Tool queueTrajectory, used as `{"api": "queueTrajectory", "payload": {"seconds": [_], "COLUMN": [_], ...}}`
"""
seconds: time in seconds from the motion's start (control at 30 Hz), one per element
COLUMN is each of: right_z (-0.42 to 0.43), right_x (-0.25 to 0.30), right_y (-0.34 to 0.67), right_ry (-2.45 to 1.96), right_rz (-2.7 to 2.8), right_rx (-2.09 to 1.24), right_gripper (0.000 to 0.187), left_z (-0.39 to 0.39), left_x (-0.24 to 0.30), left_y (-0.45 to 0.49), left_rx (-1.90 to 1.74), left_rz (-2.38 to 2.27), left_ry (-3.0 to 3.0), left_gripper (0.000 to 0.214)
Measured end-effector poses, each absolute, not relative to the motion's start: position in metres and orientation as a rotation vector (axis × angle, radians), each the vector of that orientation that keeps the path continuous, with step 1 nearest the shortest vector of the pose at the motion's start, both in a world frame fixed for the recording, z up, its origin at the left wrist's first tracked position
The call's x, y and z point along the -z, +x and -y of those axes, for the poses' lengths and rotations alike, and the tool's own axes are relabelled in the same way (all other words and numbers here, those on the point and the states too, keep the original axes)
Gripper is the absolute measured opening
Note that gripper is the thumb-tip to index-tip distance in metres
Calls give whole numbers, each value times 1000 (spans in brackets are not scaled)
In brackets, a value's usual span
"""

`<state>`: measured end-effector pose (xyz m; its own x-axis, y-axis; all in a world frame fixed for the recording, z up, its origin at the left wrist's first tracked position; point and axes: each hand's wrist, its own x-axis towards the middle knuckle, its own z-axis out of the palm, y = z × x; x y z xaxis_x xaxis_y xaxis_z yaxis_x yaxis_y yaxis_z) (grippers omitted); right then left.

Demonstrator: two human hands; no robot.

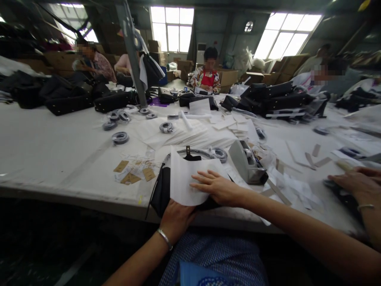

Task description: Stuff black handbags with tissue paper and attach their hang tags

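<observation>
A black handbag lies at the table's near edge, its strap curving behind it. Over the bag is a white sheet, its left side bent upward. My right hand lies flat on this sheet with the fingers spread. At the bag's near side is my left hand, a metal bangle on its wrist; the sheet and the bag hide its fingers. A black tab with a metal fitting sticks up behind the sheet.
A grey tape dispenser stands right of the bag, and brown tags lie left. Farther back are coiled straps, white sheets and piled black bags. A co-worker's hands work at the right; another person sits opposite.
</observation>
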<state>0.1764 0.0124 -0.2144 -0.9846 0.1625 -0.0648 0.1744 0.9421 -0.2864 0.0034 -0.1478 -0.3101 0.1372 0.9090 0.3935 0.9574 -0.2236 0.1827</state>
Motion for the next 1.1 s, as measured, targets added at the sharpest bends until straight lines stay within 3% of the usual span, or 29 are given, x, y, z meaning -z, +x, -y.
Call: {"api": "queueTrajectory", "payload": {"seconds": [0.17, 0.27, 0.33, 0.47, 0.57, 0.7, 1.1], "right_z": [-9, -18, -24, -31, -29, -29, -37], "right_x": [214, 210, 210, 214, 221, 235, 250], "right_y": [179, 172, 164, 152, 154, 167, 179], "right_ry": [167, 250, 285, 382, 353, 118, -1], "right_rz": [-2921, -2832, -2818, -2906, -3011, -3072, -3081], "right_rx": [604, 799, 915, 800, 628, 536, 472], "right_gripper": [72, 47, 44, 22, 39, 62, 60], "left_z": [147, 145, 145, 148, 149, 148, 151], "left_x": [314, 316, 317, 316, 316, 318, 327], "left_y": [3, 3, 3, 3, 4, 4, 1], "left_rx": [700, 691, 661, 580, 514, 628, 531], "left_rz": [1879, 1866, 1851, 1881, 1950, 1831, 1726], "left_ry": [-2285, -2301, -2295, -2252, -2292, -2181, -2053], "left_gripper": [41, 46, 52, 46, 36, 38, 39]}}
